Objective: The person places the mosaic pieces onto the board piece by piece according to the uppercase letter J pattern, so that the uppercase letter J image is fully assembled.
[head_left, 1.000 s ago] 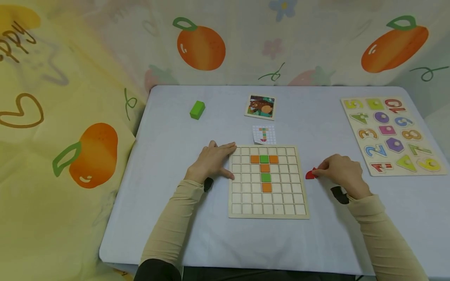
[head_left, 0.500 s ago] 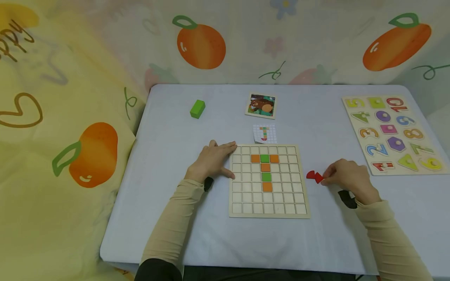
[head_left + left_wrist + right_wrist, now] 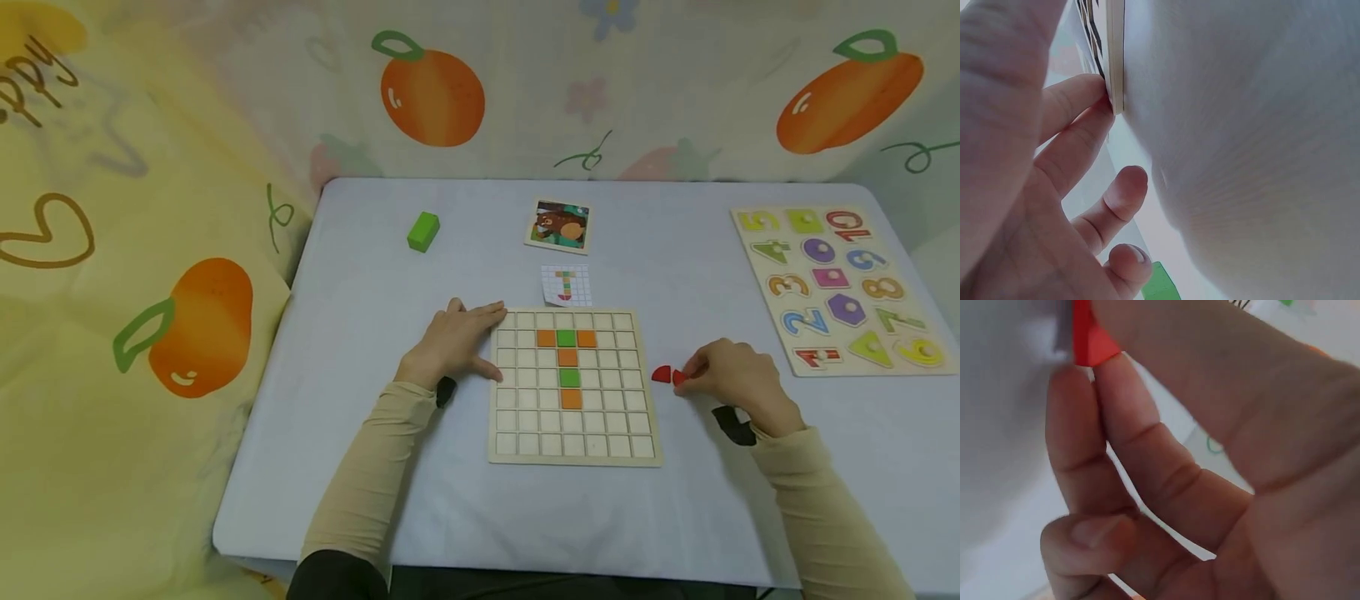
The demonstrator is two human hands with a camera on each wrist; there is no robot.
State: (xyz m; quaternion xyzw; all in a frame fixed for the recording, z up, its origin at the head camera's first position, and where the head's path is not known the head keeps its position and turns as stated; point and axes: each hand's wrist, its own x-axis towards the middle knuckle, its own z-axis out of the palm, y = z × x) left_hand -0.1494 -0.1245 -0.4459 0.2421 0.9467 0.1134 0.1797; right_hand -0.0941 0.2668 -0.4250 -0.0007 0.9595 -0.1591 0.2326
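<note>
My left hand [image 3: 450,346] lies with spread fingers at the left edge of a wooden grid board [image 3: 528,448]; in the left wrist view two fingertips touch the board's edge [image 3: 1117,59]. Orange and green squares [image 3: 569,377] form a T shape in the grid. Right of the board, my right hand [image 3: 738,379] pinches a small red piece [image 3: 678,377] between thumb and fingers. Its red side [image 3: 1102,347] shows at the fingertips in the right wrist view, partly hidden by the thumb. Just left of it lies another red piece [image 3: 661,374], shaped like a quarter circle.
Behind the board lie a paper pattern card [image 3: 567,285] and a bear picture tile [image 3: 558,226]. A green block [image 3: 423,232] stands at the back left. On the right is a number and shape puzzle board [image 3: 843,292].
My right hand drew the pinched red piece away to the right, then came slightly back left, turning it beside the other red piece. My left hand has stayed at the board's edge.
</note>
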